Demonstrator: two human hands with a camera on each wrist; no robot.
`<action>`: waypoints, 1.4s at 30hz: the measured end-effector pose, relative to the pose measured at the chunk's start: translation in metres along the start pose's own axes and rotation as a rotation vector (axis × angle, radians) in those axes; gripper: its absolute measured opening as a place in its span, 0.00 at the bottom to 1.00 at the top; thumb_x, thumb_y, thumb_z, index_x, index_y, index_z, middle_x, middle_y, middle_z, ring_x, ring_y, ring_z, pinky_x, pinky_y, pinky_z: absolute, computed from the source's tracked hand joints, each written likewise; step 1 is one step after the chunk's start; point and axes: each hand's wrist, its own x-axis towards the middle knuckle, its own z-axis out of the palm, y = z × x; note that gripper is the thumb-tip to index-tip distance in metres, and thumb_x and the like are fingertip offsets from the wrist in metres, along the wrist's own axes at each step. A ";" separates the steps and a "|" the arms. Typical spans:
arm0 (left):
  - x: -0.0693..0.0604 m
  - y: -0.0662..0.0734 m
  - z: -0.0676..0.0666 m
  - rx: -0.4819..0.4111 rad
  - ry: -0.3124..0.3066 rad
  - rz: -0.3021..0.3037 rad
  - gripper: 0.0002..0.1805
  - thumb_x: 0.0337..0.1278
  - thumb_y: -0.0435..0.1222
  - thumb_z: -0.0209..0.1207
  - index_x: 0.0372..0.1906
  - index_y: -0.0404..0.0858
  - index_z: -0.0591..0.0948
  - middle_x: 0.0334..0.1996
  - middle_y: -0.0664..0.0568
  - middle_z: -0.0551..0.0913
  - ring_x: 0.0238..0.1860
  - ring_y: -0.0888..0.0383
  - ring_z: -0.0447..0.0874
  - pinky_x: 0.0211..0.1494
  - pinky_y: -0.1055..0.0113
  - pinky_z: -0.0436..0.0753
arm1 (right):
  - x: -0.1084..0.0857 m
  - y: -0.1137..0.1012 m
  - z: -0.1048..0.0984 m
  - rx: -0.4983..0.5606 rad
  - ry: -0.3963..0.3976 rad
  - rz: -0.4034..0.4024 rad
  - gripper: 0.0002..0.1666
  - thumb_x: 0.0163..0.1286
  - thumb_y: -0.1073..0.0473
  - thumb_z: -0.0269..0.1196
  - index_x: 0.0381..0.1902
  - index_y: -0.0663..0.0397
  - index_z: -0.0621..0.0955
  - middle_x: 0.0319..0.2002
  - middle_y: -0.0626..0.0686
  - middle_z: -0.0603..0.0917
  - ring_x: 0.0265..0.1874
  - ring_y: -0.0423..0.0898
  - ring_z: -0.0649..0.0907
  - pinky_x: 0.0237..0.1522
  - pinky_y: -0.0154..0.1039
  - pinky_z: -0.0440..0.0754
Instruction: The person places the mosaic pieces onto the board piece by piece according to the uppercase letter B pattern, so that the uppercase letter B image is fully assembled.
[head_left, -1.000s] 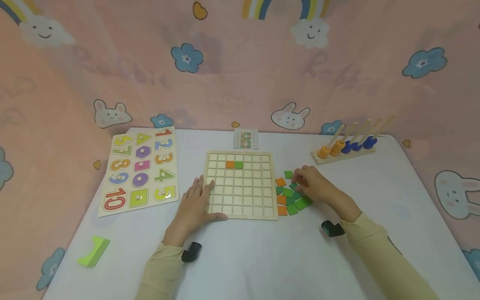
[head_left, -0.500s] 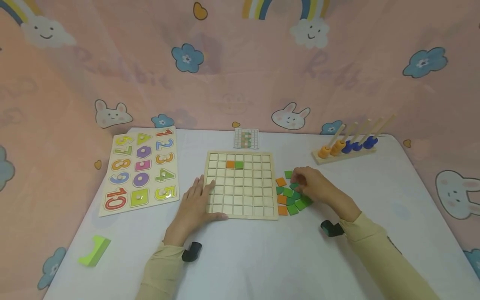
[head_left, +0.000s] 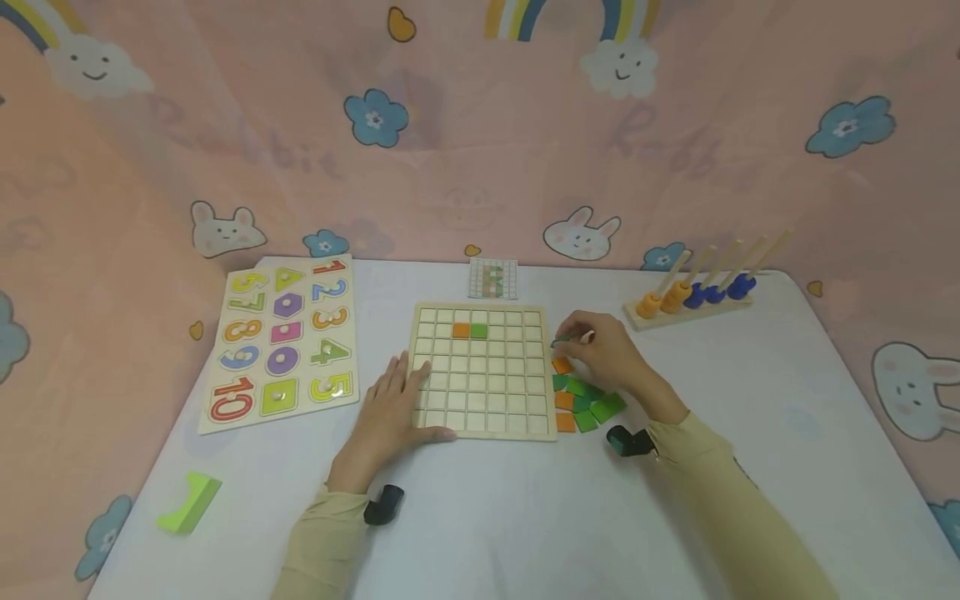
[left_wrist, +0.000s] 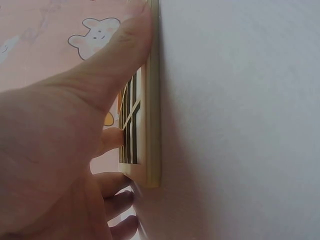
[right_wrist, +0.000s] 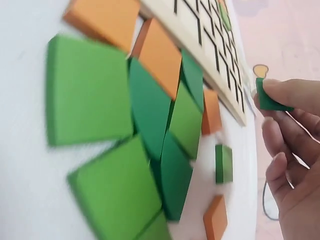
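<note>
My right hand (head_left: pixel 607 354) pinches a dark green tile (right_wrist: pixel 269 100) between thumb and fingers, just right of the wooden grid board (head_left: pixel 487 383). The thumb covers part of that tile. An orange tile (head_left: pixel 461 331) and a light green tile (head_left: pixel 478 331) lie side by side in an upper row of the grid. My left hand (head_left: pixel 386 412) rests on the board's lower left, its thumb along the near edge and a finger over the left rim. Loose orange and green tiles (right_wrist: pixel 90 92) lie beside the board's right edge, under my right hand.
A small pattern card (head_left: pixel 492 279) lies behind the board. The number and shape puzzle (head_left: pixel 303 346) is at the left, with a light green arched block (head_left: pixel 193 504) nearer the front. A peg stand (head_left: pixel 693 314) with orange and blue beads stands back right.
My right hand has risen from the loose tiles and moved left and away from me toward the board's edge, carrying a dark green tile. The left hand stays put.
</note>
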 end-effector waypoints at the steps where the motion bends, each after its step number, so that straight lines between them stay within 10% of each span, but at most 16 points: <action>1: 0.000 0.000 0.000 -0.001 0.001 0.003 0.63 0.45 0.59 0.79 0.83 0.38 0.62 0.86 0.32 0.48 0.87 0.35 0.43 0.84 0.34 0.57 | 0.002 -0.001 0.002 0.030 0.002 0.006 0.04 0.71 0.65 0.70 0.41 0.60 0.86 0.40 0.57 0.89 0.40 0.50 0.81 0.45 0.39 0.77; 17: -0.001 0.000 -0.001 0.000 0.007 0.014 0.63 0.46 0.59 0.79 0.83 0.37 0.62 0.86 0.32 0.48 0.87 0.34 0.44 0.83 0.34 0.58 | 0.034 -0.022 0.044 0.208 -0.042 0.016 0.07 0.70 0.62 0.73 0.39 0.61 0.86 0.38 0.58 0.89 0.35 0.46 0.83 0.43 0.37 0.80; 42: -0.001 0.000 -0.001 0.011 0.000 0.007 0.63 0.46 0.60 0.79 0.83 0.37 0.62 0.85 0.31 0.48 0.87 0.34 0.44 0.83 0.34 0.59 | 0.050 -0.038 0.071 0.045 0.111 0.107 0.10 0.75 0.59 0.69 0.40 0.62 0.89 0.39 0.59 0.90 0.39 0.52 0.85 0.45 0.44 0.83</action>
